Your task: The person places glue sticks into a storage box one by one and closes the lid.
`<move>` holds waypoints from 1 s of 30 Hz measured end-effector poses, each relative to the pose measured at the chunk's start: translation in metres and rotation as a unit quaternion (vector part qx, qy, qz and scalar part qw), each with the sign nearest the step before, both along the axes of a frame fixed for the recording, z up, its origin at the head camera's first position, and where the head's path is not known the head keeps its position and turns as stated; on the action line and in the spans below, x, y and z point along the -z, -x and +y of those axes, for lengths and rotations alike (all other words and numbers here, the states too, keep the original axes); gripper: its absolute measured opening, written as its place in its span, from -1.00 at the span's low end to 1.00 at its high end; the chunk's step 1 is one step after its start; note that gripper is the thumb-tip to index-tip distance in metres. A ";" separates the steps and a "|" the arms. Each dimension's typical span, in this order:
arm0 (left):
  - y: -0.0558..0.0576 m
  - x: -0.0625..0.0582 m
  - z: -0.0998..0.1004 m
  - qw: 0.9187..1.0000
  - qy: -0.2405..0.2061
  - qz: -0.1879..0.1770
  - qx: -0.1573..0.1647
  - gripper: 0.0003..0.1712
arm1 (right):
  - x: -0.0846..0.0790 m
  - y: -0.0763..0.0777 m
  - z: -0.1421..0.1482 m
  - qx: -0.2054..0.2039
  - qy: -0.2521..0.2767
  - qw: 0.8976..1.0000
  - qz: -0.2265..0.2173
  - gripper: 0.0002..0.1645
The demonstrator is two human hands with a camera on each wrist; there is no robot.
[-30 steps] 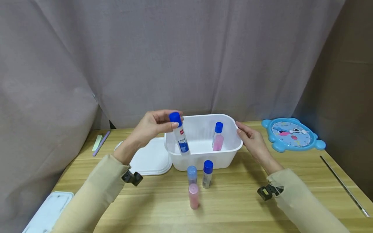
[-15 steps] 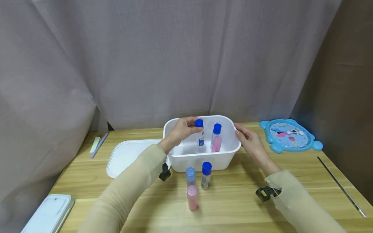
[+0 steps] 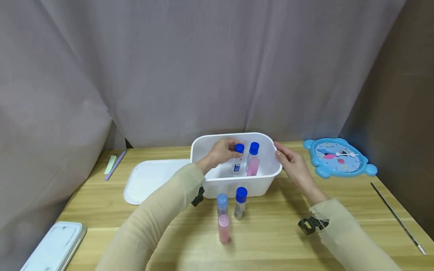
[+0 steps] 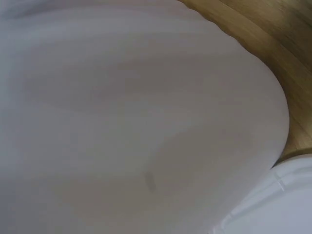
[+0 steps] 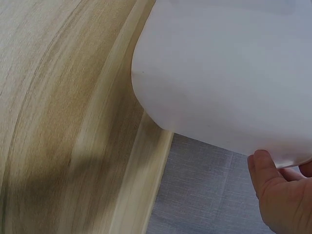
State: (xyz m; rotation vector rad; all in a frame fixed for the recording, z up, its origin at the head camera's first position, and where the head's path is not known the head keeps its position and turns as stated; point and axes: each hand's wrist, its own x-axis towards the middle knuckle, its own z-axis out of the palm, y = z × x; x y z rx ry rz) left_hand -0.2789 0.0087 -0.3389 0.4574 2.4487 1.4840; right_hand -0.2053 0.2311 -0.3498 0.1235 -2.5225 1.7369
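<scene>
Down inside the white bin (image 3: 217, 187), a glue stick (image 3: 237, 165) pinched by the left hand (image 3: 221, 152)

From where I stand, the person's thumb and fingers are closed on the stick's dark blue cap, its white and blue label showing below. It looks nearly upright; whether its base meets the floor of the bin, I can't tell. Just to its right are a blue-capped stick (image 3: 254, 148) and, in front of that, a pink tube (image 3: 252, 167), both upright near the bin's right end. There the right hand (image 3: 294, 165) grips the rim between thumb and fingers.

Three more stand on the wooden tabletop (image 3: 278, 241) before the bin: a light-blue-capped tube (image 3: 222, 202), a pink bottle (image 3: 223, 229) partly hiding it, and a dark-blue-capped stick (image 3: 240, 205) just to the right. To the bin's left a white lid (image 3: 152, 180) lies flat, close against it. Farther left, a purple pen (image 3: 115, 165) lies beside a pale green strip (image 3: 110, 164), and a white case (image 3: 54, 248) sits at the near corner. Over on the right I see a blue-framed toy clock (image 3: 335, 157), with a thin dark rod (image 3: 396, 216) nearer the table's edge. A grey curtain (image 3: 176, 75) hangs behind everything.
</scene>
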 end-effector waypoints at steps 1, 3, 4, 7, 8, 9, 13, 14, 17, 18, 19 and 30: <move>0.000 0.000 0.001 1.000 0.005 0.001 0.002 -0.58 | 0.000 0.000 0.000 0.000 0.002 1.000 0.002 -0.38; 0.001 0.000 0.001 1.000 0.011 0.002 0.006 -0.57 | 0.000 0.001 0.001 0.001 0.003 1.000 0.005 -0.37; 0.001 0.000 0.001 1.000 0.014 0.003 0.008 -0.57 | 0.000 0.001 0.001 0.000 0.006 1.000 0.006 -0.37; 0.000 0.000 -0.001 1.000 0.025 0.001 0.011 -0.57 | 0.002 0.001 0.000 0.000 0.007 1.000 0.004 -0.38; 0.000 0.000 -0.001 1.000 0.028 -0.002 0.011 -0.56 | 0.002 0.001 0.000 0.000 0.008 1.000 0.003 -0.38; -0.001 0.000 -0.003 0.999 0.032 -0.003 0.011 -0.54 | 0.003 0.000 0.000 -0.001 0.009 1.000 0.002 -0.39; -0.004 -0.004 -0.009 0.999 0.041 -0.004 0.015 -0.43 | 0.004 0.000 0.000 -0.001 0.009 1.000 -0.001 -0.39; -0.005 -0.006 -0.012 0.999 0.039 -0.003 0.017 -0.40 | 0.004 0.000 0.000 -0.001 0.009 1.000 -0.001 -0.39; -0.013 -0.013 -0.023 0.999 0.019 0.011 0.025 -0.35 | 0.005 0.000 0.000 -0.001 0.007 1.000 -0.002 -0.38; -0.017 -0.016 -0.028 0.999 0.007 0.017 0.029 -0.35 | 0.006 0.001 0.000 0.000 0.006 1.000 -0.002 -0.39; -0.022 -0.019 -0.033 0.999 -0.009 0.022 0.034 -0.36 | 0.006 0.001 0.000 0.000 0.005 1.000 -0.003 -0.38; -0.094 -0.019 -0.089 0.975 -0.176 -0.011 0.131 -0.64 | 0.000 0.000 0.001 -0.003 -0.006 1.000 0.002 -0.36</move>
